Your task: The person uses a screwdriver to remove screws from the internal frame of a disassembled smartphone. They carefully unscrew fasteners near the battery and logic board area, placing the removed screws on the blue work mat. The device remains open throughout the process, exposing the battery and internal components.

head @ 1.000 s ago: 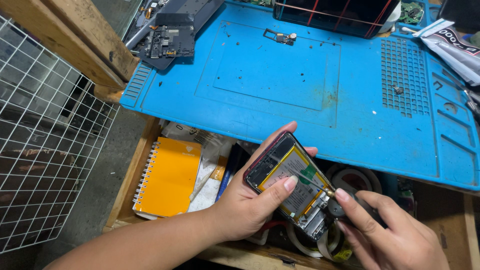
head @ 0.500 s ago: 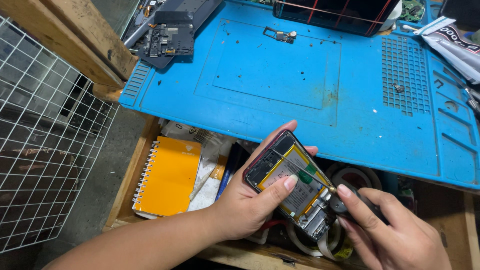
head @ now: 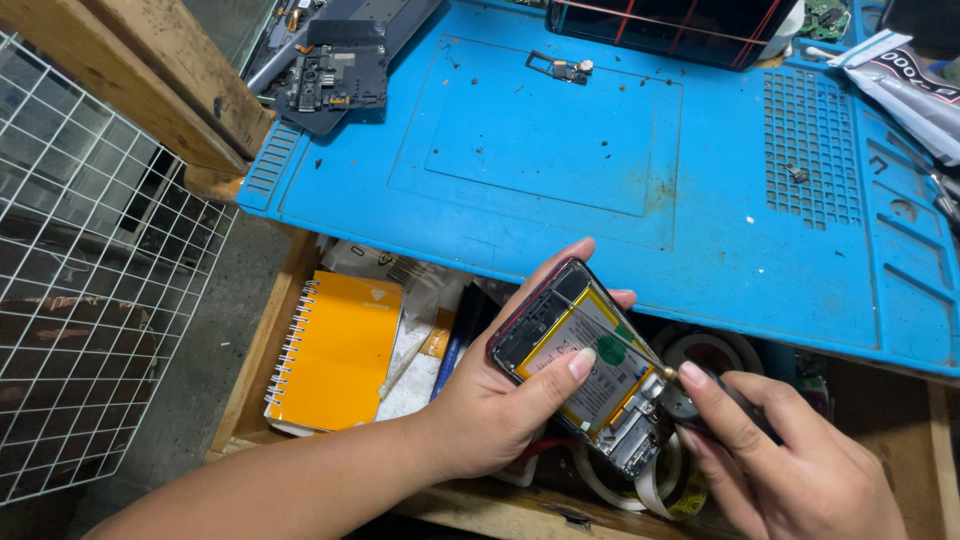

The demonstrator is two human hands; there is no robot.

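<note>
My left hand (head: 500, 410) grips an opened phone (head: 590, 365) with its back cover off, thumb resting on the pale battery. The phone is held tilted over an open wooden drawer, below the edge of a blue repair mat (head: 600, 170). My right hand (head: 790, 470) holds a thin screwdriver (head: 650, 360) whose metal tip lies across the phone's inner frame near the battery. The black handle is mostly hidden in my fingers.
An orange spiral notebook (head: 335, 350), papers and tape rolls (head: 700, 350) lie in the drawer. On the mat sit a dismantled phone board (head: 330, 75), a small metal part (head: 560, 67), a dark phone screen (head: 680, 20) and a glue tube (head: 910, 80). A white wire grid (head: 90, 270) stands at left.
The phone and both hands have stayed nearly in place; my right hand and the screwdriver have shifted only slightly at the phone's lower end.
</note>
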